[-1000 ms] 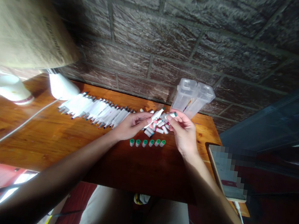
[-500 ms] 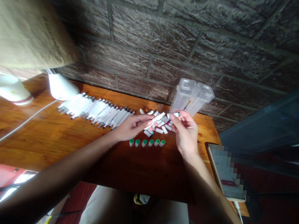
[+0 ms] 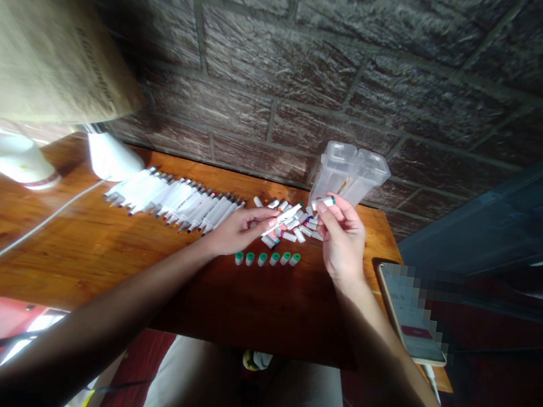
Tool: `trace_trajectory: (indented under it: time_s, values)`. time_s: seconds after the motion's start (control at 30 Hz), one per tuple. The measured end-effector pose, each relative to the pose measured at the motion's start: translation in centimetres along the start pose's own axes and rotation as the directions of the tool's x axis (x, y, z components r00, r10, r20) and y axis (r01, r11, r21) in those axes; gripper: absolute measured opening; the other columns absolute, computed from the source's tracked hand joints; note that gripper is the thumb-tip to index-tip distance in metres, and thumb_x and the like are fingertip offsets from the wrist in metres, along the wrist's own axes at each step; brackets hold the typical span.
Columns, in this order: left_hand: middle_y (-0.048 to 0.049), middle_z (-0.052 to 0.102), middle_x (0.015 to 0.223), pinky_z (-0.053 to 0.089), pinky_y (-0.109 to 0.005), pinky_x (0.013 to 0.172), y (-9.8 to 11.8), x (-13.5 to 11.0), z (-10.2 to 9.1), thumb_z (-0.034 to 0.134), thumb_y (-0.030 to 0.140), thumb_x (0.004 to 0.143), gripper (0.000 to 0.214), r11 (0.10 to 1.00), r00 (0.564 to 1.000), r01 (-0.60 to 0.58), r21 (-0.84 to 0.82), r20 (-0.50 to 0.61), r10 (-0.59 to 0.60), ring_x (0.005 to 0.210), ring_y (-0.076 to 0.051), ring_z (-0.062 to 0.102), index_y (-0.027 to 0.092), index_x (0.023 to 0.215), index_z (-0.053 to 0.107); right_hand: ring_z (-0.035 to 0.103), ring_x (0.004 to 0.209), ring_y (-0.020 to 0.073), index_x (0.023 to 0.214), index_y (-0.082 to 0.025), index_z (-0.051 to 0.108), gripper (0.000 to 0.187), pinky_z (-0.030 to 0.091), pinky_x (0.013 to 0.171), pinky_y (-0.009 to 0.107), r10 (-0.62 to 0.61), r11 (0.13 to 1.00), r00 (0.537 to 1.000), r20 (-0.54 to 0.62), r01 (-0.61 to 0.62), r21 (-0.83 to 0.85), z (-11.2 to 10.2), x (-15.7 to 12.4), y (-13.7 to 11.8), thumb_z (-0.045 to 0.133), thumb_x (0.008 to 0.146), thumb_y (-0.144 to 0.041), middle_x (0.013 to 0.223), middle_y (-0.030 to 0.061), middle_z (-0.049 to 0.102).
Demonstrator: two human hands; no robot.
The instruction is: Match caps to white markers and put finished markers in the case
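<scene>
My left hand is closed around a white marker with a green end, its uncovered tip pointing down and left. Between the fingertips of my right hand is a white marker cap with a green end, apart from the marker. Below both hands lies a loose heap of white caps with variously coloured ends, partly hidden by the left fingers. Nearer to me, several green-topped caps stand upright in a row on the wooden table.
A long row of white markers lies left of my left hand. Clear plastic cases stand by the brick wall. A lamp with its cord is at left, and a phone rests at the right edge.
My right hand has lifted slightly and moved a little right with the cap, away from the marker. My left hand stays almost still.
</scene>
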State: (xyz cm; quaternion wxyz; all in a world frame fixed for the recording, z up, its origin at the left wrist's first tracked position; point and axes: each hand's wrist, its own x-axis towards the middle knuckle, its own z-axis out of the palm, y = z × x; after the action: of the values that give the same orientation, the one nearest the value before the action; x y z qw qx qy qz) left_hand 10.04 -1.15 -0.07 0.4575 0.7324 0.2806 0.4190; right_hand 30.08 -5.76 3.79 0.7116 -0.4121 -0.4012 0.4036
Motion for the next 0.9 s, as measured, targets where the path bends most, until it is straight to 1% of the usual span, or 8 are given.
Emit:
trace_trajectory:
  time_s: [0.1,0.23,0.4,0.5,0.6,0.77,0.9]
  values:
    - [-0.0124,0.075,0.118,0.056,-0.034,0.090,-0.16,-0.03,0.01,0.061,0.052,0.090,0.050,1.000,1.000,0.006,-0.016,0.013,-0.006,0.097,-0.023,0.072,0.013,0.120,0.070,0.044,0.054,0.0064,0.102,-0.024,0.073,0.040,0.036,0.047,0.021,-0.009,1.000,1.000,0.025,0.009,0.022,0.07,0.01,-0.11,0.087,0.066,-0.034,0.072,-0.0050,0.062]
    - [-0.0120,0.075,0.118,0.056,-0.034,0.090,-0.24,0.00,0.00,0.063,0.051,0.089,0.049,0.999,1.000,0.008,-0.038,-0.003,-0.008,0.097,-0.023,0.072,0.014,0.121,0.071,0.045,0.054,0.0065,0.107,-0.026,0.073,0.039,0.035,0.048,0.021,-0.001,1.000,0.999,0.054,0.001,0.010,0.15,-0.14,-0.11,0.084,0.070,-0.031,0.072,-0.0050,0.062]
    - [-0.0117,0.075,0.116,0.056,-0.035,0.089,-0.11,0.00,0.01,0.065,0.048,0.088,0.045,0.998,1.000,0.023,-0.055,-0.001,-0.023,0.096,-0.024,0.072,0.015,0.117,0.073,0.045,0.054,0.0058,0.113,-0.027,0.073,0.040,0.034,0.047,0.021,-0.006,1.000,0.994,0.111,0.006,-0.003,0.01,-0.23,-0.04,0.081,0.074,-0.031,0.085,-0.0020,0.069]
    - [-0.0117,0.076,0.114,0.056,-0.036,0.090,-0.06,-0.04,0.06,0.068,0.047,0.085,0.044,0.998,0.999,0.033,-0.060,-0.016,-0.034,0.096,-0.024,0.072,0.015,0.115,0.074,0.045,0.054,0.0057,0.117,-0.028,0.072,0.044,0.036,0.046,0.021,0.004,1.000,0.993,0.120,-0.002,-0.021,-0.07,-0.29,0.04,0.080,0.075,-0.033,0.096,0.0004,0.072]
    - [-0.0117,0.076,0.112,0.057,-0.035,0.088,0.00,-0.06,0.10,0.070,0.048,0.084,0.045,0.996,0.998,0.047,-0.078,-0.032,-0.050,0.095,-0.024,0.072,0.015,0.113,0.075,0.046,0.055,0.0059,0.119,-0.028,0.071,0.045,0.039,0.048,0.022,0.024,0.999,0.991,0.135,-0.019,-0.038,-0.07,-0.39,0.12,0.080,0.075,-0.033,0.100,0.0009,0.073]
    - [-0.0117,0.075,0.115,0.055,-0.036,0.093,0.14,-0.02,0.16,0.073,0.049,0.081,0.043,0.992,0.998,0.027,-0.120,-0.048,-0.033,0.100,-0.025,0.071,0.016,0.108,0.076,0.053,0.060,0.0077,0.119,-0.027,0.071,0.048,0.047,0.053,0.024,0.044,0.996,0.987,0.153,-0.031,-0.083,0.00,-0.55,0.27,0.082,0.073,-0.035,0.107,0.0027,0.073]
    - [-0.0130,0.074,0.116,0.055,-0.037,0.093,0.22,0.01,0.17,0.074,0.047,0.081,0.043,0.992,0.999,0.022,-0.128,-0.034,-0.027,0.100,-0.025,0.071,0.015,0.109,0.075,0.056,0.063,0.0088,0.119,-0.028,0.071,0.045,0.048,0.056,0.024,0.023,0.996,0.983,0.181,-0.006,-0.091,-0.03,-0.62,0.47,0.081,0.075,-0.035,0.099,0.0007,0.072]
